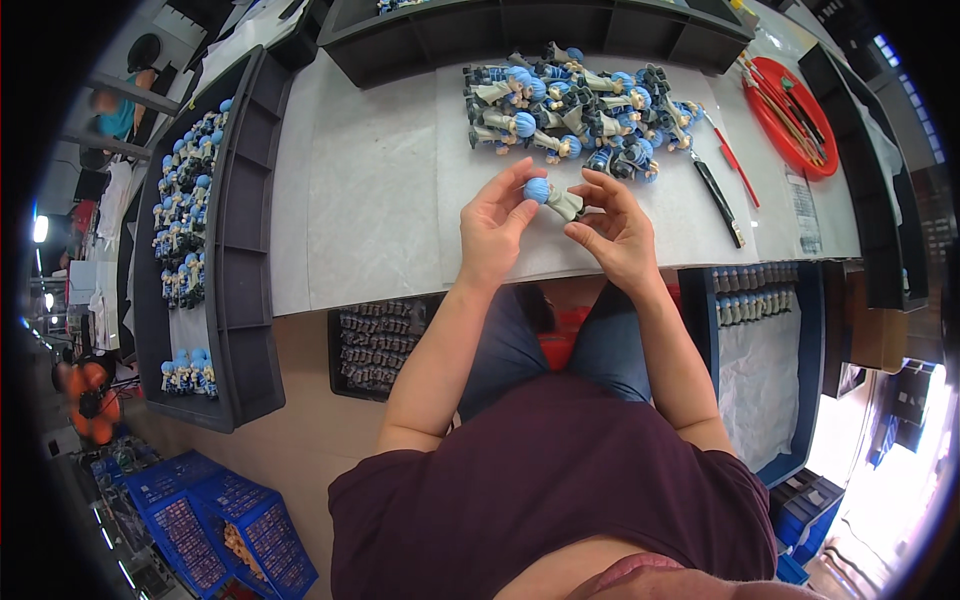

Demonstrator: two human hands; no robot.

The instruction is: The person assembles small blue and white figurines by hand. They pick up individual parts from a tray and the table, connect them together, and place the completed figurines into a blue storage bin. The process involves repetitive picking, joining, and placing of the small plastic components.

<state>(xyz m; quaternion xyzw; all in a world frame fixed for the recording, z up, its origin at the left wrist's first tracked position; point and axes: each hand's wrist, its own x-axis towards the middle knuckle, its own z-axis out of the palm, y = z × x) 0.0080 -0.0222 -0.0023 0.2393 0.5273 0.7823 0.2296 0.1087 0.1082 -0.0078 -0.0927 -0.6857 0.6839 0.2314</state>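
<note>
Between my two hands, just above the white-covered table (370, 200), is a small figurine (563, 203) with a round blue head and a pale cloak. The fingers and thumb of my left hand (494, 222) close round its head end. My right hand (618, 225) pinches the lower, dark end. Right beyond my fingertips lies a heap of similar blue-haired figurines (570, 105), jumbled and mostly on their sides. To the right of the heap are a black-handled tool (718, 200) and a thin red stick-like tool (735, 165).
A red oval tray (775, 100) with brushes stands at the right. Dark bins edge the table: a far one (480, 48), and a left one (245, 230) with figurines in it. Below the table are a tray of dark pieces (375, 350) and a blue-rimmed bin (755, 360).
</note>
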